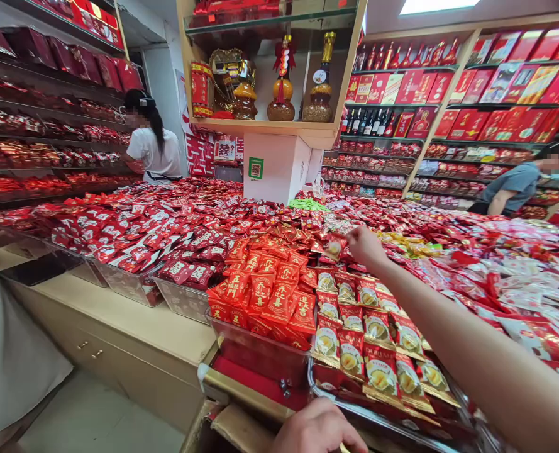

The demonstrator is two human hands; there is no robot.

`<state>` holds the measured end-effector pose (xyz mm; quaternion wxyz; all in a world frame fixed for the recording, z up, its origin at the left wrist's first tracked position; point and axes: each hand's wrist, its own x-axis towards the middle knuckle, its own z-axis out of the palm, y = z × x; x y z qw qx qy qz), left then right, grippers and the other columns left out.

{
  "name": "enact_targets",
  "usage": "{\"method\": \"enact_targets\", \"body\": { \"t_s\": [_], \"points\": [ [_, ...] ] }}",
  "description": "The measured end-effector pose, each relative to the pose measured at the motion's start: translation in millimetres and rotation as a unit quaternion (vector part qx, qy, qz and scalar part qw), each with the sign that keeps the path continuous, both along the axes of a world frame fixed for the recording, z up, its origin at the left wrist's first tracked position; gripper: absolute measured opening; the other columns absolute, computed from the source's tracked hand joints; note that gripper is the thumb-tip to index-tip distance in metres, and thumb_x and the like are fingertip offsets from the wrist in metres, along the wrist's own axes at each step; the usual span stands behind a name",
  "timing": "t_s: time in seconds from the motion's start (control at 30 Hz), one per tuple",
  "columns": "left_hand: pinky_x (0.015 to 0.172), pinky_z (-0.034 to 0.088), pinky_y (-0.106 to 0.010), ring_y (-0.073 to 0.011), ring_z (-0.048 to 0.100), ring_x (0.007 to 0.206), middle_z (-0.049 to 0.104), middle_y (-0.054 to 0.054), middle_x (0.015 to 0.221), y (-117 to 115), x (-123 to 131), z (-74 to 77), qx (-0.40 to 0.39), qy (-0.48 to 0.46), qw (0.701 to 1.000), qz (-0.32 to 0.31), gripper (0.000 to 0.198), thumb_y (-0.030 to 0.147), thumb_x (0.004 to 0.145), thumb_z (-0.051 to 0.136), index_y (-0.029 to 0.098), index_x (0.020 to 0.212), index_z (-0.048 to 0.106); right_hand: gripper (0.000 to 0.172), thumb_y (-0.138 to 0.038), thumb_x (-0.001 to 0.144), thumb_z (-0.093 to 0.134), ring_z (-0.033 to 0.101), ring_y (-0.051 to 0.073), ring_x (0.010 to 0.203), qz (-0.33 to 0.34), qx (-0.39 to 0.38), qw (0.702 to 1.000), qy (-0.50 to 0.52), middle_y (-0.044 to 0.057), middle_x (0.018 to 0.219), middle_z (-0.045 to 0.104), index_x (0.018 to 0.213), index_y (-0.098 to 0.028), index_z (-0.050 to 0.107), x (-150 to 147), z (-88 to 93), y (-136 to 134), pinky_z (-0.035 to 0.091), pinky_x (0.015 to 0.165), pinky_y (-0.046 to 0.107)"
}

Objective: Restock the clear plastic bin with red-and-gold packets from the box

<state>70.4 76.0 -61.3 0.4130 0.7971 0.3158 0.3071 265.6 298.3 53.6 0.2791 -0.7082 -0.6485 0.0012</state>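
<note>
My right hand (365, 245) reaches far out over the counter and pinches a small red-and-gold candy packet (334, 246) above the piled sweets. Below my forearm lies a tray (324, 391) of red packets with a yellow picture (378, 368), laid in rows. Left of it a clear bin (260, 352) holds bright red packets with gold characters (270, 292). My left hand (317, 431) sits at the bottom edge near the counter's gold rim, knuckles up and fingers curled under; what is in it is hidden.
Red wrapped sweets cover the whole counter in clear bins (128, 283). A person in a white shirt (153, 148) stands at the left shelves. Another person in grey-blue (519, 185) is at the right. A white pillar (279, 167) carries gourd-shaped bottles (282, 94). Beige cabinets (114, 352) lie below.
</note>
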Motion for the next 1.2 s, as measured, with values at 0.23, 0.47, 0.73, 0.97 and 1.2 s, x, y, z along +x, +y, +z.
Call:
{"method": "enact_targets", "body": {
  "t_s": [0.23, 0.47, 0.73, 0.97, 1.2],
  "points": [
    [0.059, 0.045, -0.018, -0.0129, 0.057, 0.063, 0.063, -0.005, 0.07, -6.8, 3.0, 13.1, 0.069, 0.046, 0.996, -0.029, 0.02, 0.011, 0.067, 0.055, 0.013, 0.083, 0.067, 0.011, -0.018, 0.079, 0.049, 0.053, 0.015, 0.06, -0.004, 0.007, 0.998, 0.059, 0.005, 0.07, 0.061, 0.081, -0.014, 0.059, 39.6, 30.9, -50.5, 0.037, 0.052, 0.023],
    [0.058, 0.041, -0.017, -0.0108, 0.054, 0.064, 0.06, -0.001, 0.07, -16.1, 2.5, 22.1, 0.077, 0.087, 0.993, 0.003, 0.016, 0.014, 0.074, 0.05, 0.017, 0.083, 0.063, 0.014, -0.012, 0.078, 0.049, 0.043, 0.009, 0.037, 0.024, -0.15, 0.977, 0.15, -0.003, 0.044, 0.05, 0.066, -0.015, 0.055, 63.4, 10.5, -109.8, 0.033, 0.037, 0.019],
    [0.058, 0.041, -0.017, -0.0108, 0.054, 0.064, 0.061, 0.0, 0.07, -18.3, 2.8, 17.9, 0.101, 0.089, 0.99, 0.026, 0.015, 0.015, 0.074, 0.05, 0.018, 0.083, 0.063, 0.008, -0.015, 0.083, 0.048, 0.052, 0.008, 0.049, 0.075, -0.159, 0.974, 0.144, -0.004, 0.055, 0.053, 0.08, -0.012, 0.055, 6.3, -14.1, -105.2, 0.04, 0.043, 0.018],
    [0.055, 0.043, -0.016, -0.0108, 0.055, 0.059, 0.064, -0.001, 0.07, -12.5, 3.0, 11.5, 0.114, 0.086, 0.99, 0.012, 0.02, 0.013, 0.067, 0.054, 0.017, 0.083, 0.066, 0.004, -0.014, 0.078, 0.056, 0.055, 0.012, 0.066, 0.076, -0.107, 0.99, 0.049, 0.0, 0.07, 0.059, 0.074, -0.012, 0.058, -1.7, -23.4, -99.5, 0.045, 0.064, 0.028],
    [0.059, 0.043, -0.017, -0.0113, 0.056, 0.063, 0.062, -0.001, 0.071, -17.1, 2.4, 13.2, 0.118, 0.08, 0.99, 0.014, 0.018, 0.012, 0.07, 0.052, 0.017, 0.083, 0.064, 0.017, -0.016, 0.08, 0.044, 0.056, 0.014, 0.059, 0.074, -0.063, 0.991, 0.088, 0.005, 0.069, 0.063, 0.089, -0.014, 0.059, 9.3, -7.0, -111.6, 0.041, 0.051, 0.023]
  ]
}}
